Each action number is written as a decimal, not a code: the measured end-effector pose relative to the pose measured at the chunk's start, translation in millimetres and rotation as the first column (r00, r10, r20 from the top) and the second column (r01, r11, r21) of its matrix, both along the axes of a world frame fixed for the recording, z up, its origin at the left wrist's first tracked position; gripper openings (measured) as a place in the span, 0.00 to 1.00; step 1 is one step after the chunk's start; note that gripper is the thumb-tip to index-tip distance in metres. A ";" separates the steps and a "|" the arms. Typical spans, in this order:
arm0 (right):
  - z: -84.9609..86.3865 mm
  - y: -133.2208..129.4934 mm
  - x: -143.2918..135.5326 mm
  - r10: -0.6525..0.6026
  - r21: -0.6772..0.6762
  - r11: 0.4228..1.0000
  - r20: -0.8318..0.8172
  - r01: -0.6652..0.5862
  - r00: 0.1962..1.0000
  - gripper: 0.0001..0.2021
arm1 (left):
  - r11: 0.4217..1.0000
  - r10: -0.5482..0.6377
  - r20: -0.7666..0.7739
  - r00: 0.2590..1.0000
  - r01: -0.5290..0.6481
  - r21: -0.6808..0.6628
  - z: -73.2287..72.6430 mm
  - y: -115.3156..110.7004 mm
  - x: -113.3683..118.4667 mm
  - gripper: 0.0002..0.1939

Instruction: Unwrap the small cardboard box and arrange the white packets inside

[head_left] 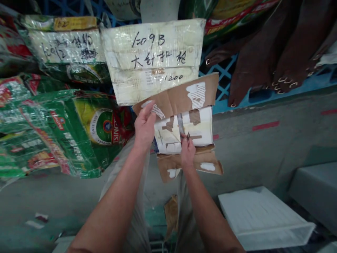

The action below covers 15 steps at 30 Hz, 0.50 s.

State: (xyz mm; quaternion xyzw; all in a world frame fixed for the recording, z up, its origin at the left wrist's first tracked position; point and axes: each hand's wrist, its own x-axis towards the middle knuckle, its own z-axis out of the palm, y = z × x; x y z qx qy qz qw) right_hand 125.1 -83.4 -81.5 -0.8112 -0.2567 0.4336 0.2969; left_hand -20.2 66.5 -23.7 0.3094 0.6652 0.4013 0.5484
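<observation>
Cardboard box [184,130] below the handwritten label [152,59], steadied at its upper flap by the left hand [144,126] pinching the edge, so that the right hand [187,153], clenched around small scissors [187,136], can work the blades along the taped white top.

Dim, soft light; edges bulge outward, corners blur slightly.

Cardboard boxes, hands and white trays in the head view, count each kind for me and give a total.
Cardboard boxes: 2, the labelled box and the torn box
Hands: 2, left hand, right hand
White trays: 1, tray
Total: 5
</observation>
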 end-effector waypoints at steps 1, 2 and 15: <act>3.3 -1.6 -3.1 -0.037 -0.011 0.999 -0.121 0.036 0.992 0.22 | 1.000 0.005 0.024 1.000 -0.005 -0.009 2.6 -0.5 0.4 0.17; 5.9 -4.0 -7.5 -0.071 -0.034 0.997 -0.256 0.065 0.964 0.22 | 0.999 -0.012 0.072 0.997 0.014 -0.029 5.5 -1.6 1.3 0.18; 16.6 -7.8 -102.5 0.042 -0.013 0.996 -0.784 -0.084 0.619 0.17 | 0.884 -0.421 0.393 0.817 0.467 -0.025 24.5 -22.5 3.6 0.33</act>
